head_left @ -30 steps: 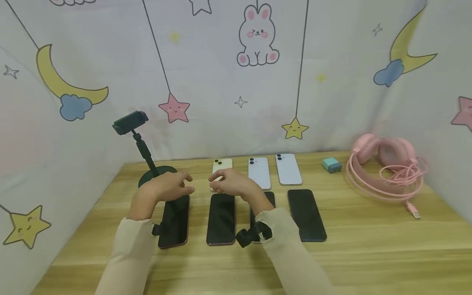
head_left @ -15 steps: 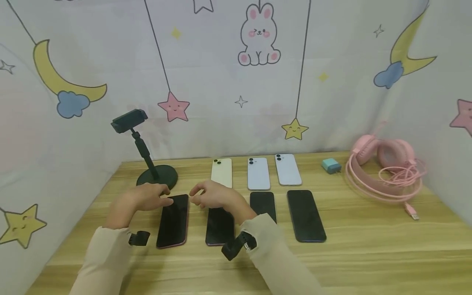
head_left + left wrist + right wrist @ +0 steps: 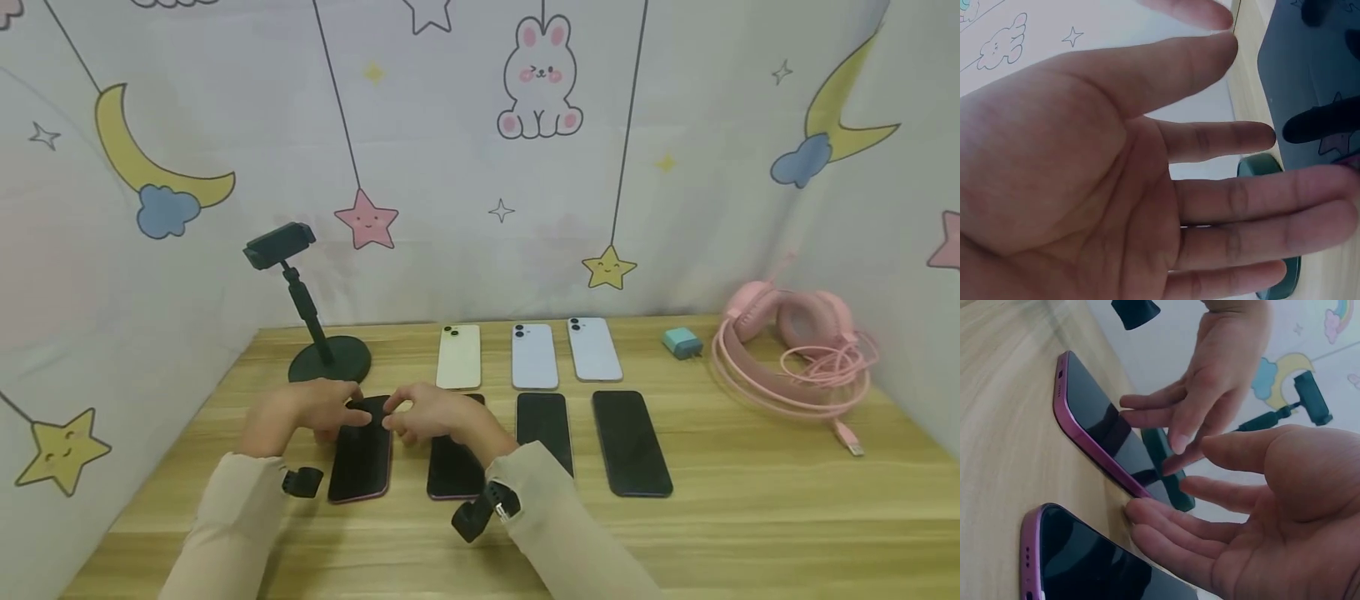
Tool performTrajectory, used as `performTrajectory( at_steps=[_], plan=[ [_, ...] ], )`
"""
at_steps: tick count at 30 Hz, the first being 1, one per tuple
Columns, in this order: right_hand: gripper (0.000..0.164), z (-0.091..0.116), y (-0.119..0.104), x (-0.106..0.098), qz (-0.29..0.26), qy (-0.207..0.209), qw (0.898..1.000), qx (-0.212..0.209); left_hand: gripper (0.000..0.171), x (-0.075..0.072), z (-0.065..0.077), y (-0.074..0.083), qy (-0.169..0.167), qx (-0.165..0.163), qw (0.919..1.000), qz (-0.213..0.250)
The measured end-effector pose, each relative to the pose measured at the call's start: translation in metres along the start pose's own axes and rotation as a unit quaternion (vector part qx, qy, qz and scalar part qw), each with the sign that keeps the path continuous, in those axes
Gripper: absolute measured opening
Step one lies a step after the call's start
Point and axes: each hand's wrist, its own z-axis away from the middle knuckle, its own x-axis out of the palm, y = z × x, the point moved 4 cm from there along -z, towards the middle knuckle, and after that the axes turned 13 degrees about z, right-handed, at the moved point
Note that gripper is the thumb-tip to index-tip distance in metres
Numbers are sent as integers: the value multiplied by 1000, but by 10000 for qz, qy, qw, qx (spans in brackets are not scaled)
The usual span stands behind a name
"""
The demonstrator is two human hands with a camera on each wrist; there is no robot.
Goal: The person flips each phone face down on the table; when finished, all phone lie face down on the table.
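Note:
Both hands hover around a dark-screened phone [image 3: 362, 465] with a purplish-pink frame, leftmost in the front row on the wooden table. My left hand [image 3: 315, 408] is at its upper left edge, fingers nearly straight in the left wrist view, with middle and ring fingertips close by the phone's side. At its right edge is my right hand [image 3: 431, 414], fingers loosely bent and fingertips right by the frame in the right wrist view. Under the right hand lies a second phone [image 3: 452, 471], also dark-screened, its upper part partly hidden. Neither hand grips anything.
Two more dark-screened phones [image 3: 545, 433] [image 3: 632, 442] lie to the right. Behind are a cream phone [image 3: 459, 358] and two pale phones [image 3: 535, 358] [image 3: 596, 350], backs up. A black phone stand [image 3: 330, 360] is back left; a charger plug [image 3: 682, 342] and pink headphones [image 3: 813, 321] are back right.
Both hands have moved down and left from above the gap between the two left phones to the leftmost phone's two sides. The head view has shifted slightly.

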Motion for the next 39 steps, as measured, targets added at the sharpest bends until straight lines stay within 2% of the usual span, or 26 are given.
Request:
performTrajectory(
  at_steps=[6, 10, 21, 28, 39],
  plan=[
    [47, -1, 1, 3, -294, 84, 9991, 305, 51, 4, -5, 8, -45, 318, 9995, -45],
    [51, -1, 2, 2, -349, 276, 9983, 384, 52, 6, -7, 10, -50, 373, 9993, -35],
    [47, -6, 7, 4, -262, 786, 9947, 614, 50, 8, -11, 15, -47, 656, 9978, 62],
    [46, -5, 9, 1, -389, 875, 9937, 585, 54, 8, -12, 17, -64, 620, 9980, 52],
    [50, -3, 7, -9, -777, 972, 9914, 413, 57, 7, -12, 20, 7, 795, 9968, 22]
  ],
)
